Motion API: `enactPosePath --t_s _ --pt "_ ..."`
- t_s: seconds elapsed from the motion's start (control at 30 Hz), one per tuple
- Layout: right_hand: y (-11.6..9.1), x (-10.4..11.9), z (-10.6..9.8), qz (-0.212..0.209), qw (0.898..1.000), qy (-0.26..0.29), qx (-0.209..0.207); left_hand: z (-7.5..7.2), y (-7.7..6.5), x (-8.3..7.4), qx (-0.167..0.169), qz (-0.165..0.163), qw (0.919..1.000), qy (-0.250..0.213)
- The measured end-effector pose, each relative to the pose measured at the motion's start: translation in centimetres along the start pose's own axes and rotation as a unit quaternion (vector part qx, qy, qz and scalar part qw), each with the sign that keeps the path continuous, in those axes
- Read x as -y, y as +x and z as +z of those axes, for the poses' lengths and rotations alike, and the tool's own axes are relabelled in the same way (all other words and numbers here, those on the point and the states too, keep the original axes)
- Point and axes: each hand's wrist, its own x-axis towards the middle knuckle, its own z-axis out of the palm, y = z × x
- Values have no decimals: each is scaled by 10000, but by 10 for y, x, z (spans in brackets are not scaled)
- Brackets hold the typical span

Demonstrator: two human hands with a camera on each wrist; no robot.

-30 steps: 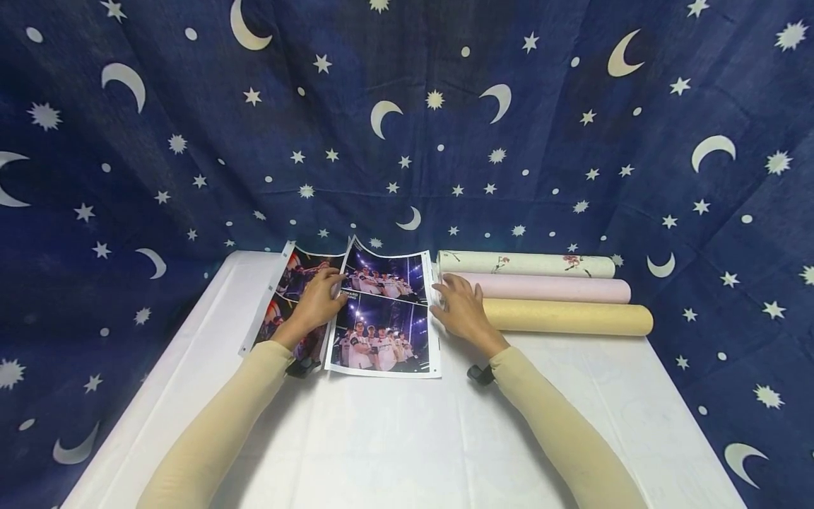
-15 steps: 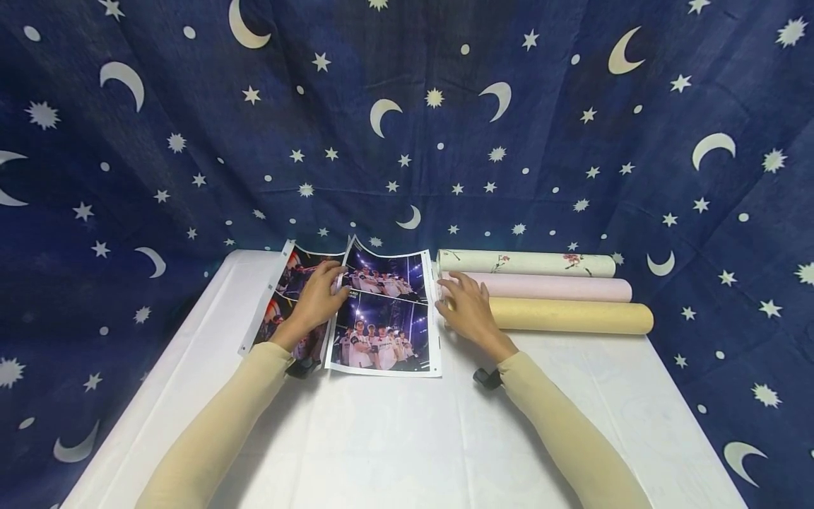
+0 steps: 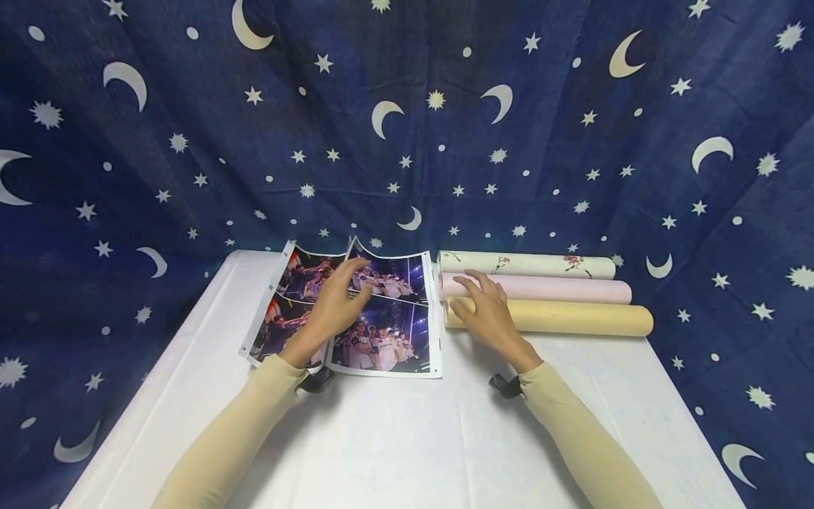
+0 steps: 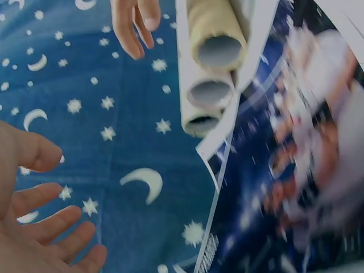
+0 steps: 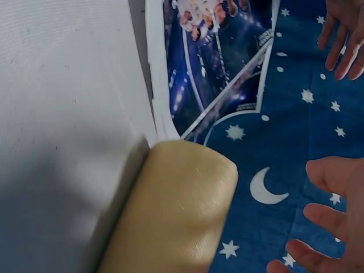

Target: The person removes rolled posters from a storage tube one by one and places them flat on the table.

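My left hand (image 3: 333, 307) is over two glossy photo posters, fingers spread and loosely bent, gripping nothing. The right poster (image 3: 381, 332) shows a group in white shirts on a purple-lit stage and overlaps the left poster (image 3: 273, 329), which has red and dark pictures. Both have slightly curled top edges. My right hand (image 3: 492, 318) hovers at the left ends of three paper rolls, its fingers relaxed and holding nothing. These are a yellow roll (image 3: 585, 318) in front, a pink roll (image 3: 566, 290) behind it and a white floral roll (image 3: 534, 264) at the back.
A white-covered table (image 3: 394, 445) bears everything. Behind it and on both sides hangs a dark blue cloth (image 3: 407, 85) with moons and stars. A black strap device sits at each wrist.
My left hand has come off the seam between the posters and moved right, over the right poster. My right hand has shifted right, away from the poster's edge and over the roll ends.
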Motion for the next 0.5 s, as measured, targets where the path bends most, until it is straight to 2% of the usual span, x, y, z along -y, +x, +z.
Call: enactPosePath --t_s 0.1,0.3,0.5 --pt "-2 -1 -8 -34 10000 19 -62 5 -2 -10 33 -10 9999 -158" --pt "-4 -6 -22 -97 9998 -85 -150 19 -1 -26 184 -284 9979 -561" --pt "-3 -11 -34 -56 9999 -126 -100 37 4 -38 97 -366 9929 -1129"
